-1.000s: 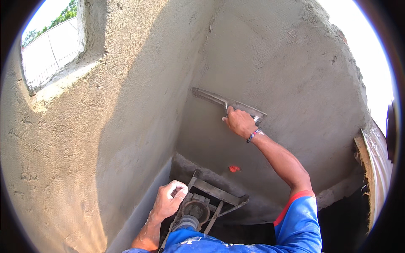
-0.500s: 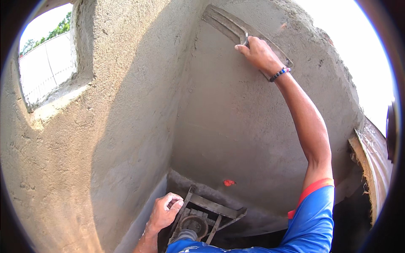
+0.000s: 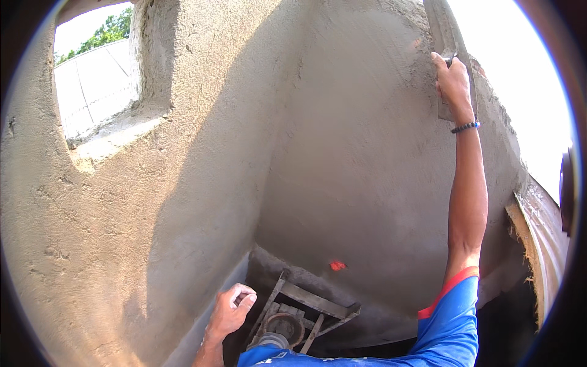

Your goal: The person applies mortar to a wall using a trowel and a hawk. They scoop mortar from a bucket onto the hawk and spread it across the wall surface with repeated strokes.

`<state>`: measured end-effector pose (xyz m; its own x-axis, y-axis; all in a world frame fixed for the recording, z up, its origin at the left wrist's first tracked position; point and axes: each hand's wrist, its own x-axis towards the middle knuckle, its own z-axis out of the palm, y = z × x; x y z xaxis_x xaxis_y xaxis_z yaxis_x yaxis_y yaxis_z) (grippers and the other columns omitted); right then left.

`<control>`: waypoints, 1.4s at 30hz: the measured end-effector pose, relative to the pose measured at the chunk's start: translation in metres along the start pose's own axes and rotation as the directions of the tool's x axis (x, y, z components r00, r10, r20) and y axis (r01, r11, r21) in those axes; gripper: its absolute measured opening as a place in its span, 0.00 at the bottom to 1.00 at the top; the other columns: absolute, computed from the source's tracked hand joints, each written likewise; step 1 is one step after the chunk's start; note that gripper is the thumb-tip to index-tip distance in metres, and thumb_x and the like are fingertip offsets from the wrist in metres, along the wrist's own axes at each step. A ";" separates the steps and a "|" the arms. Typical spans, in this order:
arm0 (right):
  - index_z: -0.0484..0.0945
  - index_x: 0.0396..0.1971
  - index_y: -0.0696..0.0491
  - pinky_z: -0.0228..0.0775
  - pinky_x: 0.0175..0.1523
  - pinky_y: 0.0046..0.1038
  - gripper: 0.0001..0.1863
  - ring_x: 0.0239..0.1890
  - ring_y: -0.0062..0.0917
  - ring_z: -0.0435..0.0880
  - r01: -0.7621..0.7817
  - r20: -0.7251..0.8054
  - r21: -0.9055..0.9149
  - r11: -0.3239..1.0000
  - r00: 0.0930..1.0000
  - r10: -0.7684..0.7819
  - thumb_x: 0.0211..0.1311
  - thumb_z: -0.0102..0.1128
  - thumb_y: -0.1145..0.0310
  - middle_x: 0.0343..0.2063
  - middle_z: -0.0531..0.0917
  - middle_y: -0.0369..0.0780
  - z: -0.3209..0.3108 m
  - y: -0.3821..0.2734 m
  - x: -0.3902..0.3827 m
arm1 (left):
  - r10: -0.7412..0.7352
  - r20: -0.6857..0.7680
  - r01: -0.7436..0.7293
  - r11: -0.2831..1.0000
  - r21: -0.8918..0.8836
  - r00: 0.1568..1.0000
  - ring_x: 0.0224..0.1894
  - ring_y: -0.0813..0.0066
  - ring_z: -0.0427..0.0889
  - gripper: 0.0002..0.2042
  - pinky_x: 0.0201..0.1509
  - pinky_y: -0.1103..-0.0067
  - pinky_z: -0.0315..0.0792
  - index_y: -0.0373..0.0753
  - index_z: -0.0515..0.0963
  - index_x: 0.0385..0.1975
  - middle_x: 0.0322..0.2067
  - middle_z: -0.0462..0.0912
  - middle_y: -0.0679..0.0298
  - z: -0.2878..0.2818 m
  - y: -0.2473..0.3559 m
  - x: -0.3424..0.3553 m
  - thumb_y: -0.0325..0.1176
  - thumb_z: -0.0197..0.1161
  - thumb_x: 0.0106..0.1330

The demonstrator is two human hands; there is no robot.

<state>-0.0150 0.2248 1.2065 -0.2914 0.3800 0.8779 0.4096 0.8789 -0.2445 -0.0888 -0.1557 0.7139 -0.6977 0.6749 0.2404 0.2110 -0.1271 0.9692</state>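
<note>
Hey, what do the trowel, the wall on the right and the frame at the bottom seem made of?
Trowel: probably metal, dull and smeared grey; its blade looks thin and straight-edged.
Wall on the right: likely cement plaster, matte grey, partly smoothed, with a rough, crumbly upper edge.
Frame: perhaps weathered wood, given its board-like bars; metal isn't ruled out.

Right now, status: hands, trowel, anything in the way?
Right hand gripping trowel, high by the wall's rough edge. Left hand loosely curled, no tool visible. Red patch well below trowel, not in its way.
</note>
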 end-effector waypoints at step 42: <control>0.68 0.31 0.58 0.67 0.16 0.27 0.16 0.14 0.21 0.73 -0.422 0.379 0.812 0.402 0.907 0.187 0.71 0.57 0.61 0.17 0.73 0.36 0.272 -0.134 -0.108 | -0.075 0.130 0.044 0.973 0.225 0.989 0.27 0.74 0.82 0.09 0.34 0.77 0.76 0.34 0.82 0.38 0.30 0.86 0.60 0.005 0.012 0.010 0.34 0.66 0.67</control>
<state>-0.2739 0.1449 1.0324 -0.5149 0.6178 0.5943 -0.4144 0.4275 -0.8034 -0.0895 -0.1465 0.7271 -0.6164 0.7715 0.1578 0.3283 0.0696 0.9420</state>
